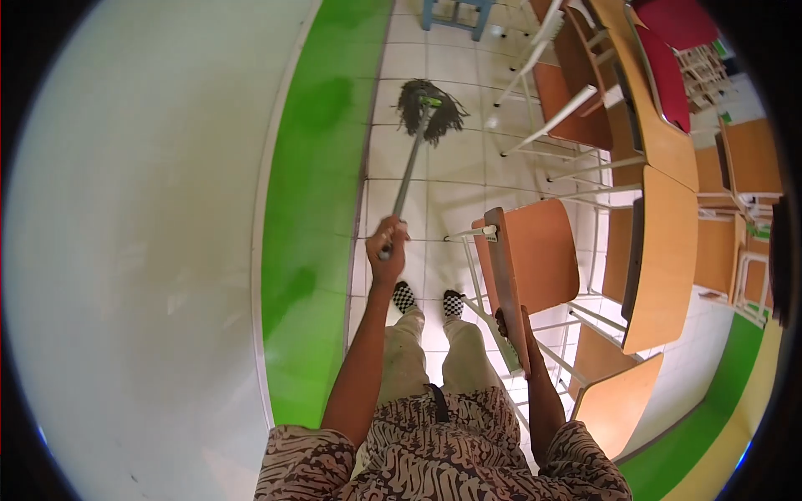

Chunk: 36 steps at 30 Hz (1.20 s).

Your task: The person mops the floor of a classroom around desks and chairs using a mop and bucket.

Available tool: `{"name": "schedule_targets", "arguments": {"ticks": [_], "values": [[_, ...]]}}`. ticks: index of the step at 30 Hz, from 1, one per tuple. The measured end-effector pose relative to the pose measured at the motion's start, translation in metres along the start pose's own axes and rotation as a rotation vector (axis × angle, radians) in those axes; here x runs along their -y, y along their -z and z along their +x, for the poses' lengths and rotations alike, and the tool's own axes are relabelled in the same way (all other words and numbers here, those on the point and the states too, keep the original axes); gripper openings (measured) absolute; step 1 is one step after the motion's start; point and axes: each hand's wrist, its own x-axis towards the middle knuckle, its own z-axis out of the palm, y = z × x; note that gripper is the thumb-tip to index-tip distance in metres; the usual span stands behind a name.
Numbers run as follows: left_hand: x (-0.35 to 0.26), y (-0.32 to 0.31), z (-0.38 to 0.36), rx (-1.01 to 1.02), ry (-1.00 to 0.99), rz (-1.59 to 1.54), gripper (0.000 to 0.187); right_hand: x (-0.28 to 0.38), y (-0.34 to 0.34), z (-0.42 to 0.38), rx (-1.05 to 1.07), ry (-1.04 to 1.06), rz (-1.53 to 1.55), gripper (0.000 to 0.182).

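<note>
**Mop out ahead, one hand on the near chair**

And here we are, my left hand closed round the upper end of the mop, fingers wrapped on the grey handle! The mop head, dark strands under a green clamp, lies on the tiled floor, ahead and to the left of the near chair. Over on the other side, my right hand has its fingers curled round the edge of that chair's backrest.

Now the surroundings, and it's tight on one flank! My checkered shoes stand just left of the near chair, whose white legs reach toward them. Further left of the chair runs the green wall band, bounding the floor on that side. Ahead and to the right of it, more chairs crowd in, pale legs jutting over the tiles, with wooden desks lined up to its right. A red chair sits beyond those, well apart from the near chair. And far ahead of it, past the mop head, a blue stand shows its legs, its top cut off by the view!
</note>
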Motion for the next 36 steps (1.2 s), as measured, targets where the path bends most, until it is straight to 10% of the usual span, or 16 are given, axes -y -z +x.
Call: {"name": "schedule_targets", "arguments": {"ticks": [18, 24, 33, 36], "values": [[-0.144, 0.052, -0.1, 0.047, 0.132, 0.086, 0.037, 0.054, 0.164, 0.08, 0.098, 0.177, 0.39, 0.07], [-0.124, 0.039, -0.058, -0.024, 0.121, -0.077, 0.035, 0.082, 0.201, 0.09, -0.061, 0.115, 0.009, 0.048], [-0.002, -0.098, 0.044, -0.048, 0.116, 0.01, 0.024, 0.094, 0.219, 0.084, 0.364, 0.19, 0.466, 0.045], [0.001, -0.097, 0.037, -0.004, 0.092, 0.057, 0.023, 0.131, 0.261, 0.055, 0.089, 0.632, -0.328, 0.038]]}}
